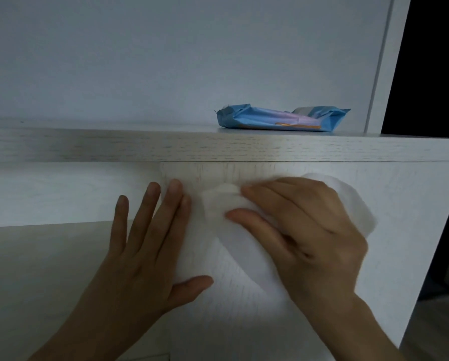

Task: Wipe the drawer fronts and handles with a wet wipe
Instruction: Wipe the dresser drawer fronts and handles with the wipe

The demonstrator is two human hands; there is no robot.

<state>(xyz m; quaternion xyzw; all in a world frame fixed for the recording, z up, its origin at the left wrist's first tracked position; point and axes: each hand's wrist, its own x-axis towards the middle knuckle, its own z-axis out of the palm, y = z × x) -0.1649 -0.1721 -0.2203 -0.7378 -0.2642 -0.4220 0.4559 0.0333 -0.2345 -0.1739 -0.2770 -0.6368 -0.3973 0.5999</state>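
The right hand (304, 230) presses the wet wipe (218, 201) against the drawer front (400, 204), its fingers (270, 188) nearly straight. The left hand (142, 246) rests flat just left, fingers spread wide. A blue wipes pack (280, 121) lies on the cabinet top (114, 144), far right.

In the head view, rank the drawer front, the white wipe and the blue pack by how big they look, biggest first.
1. drawer front.
2. white wipe, partly covered by the right hand.
3. blue pack; it sits farther back, so its real size against the wipe is unsure.
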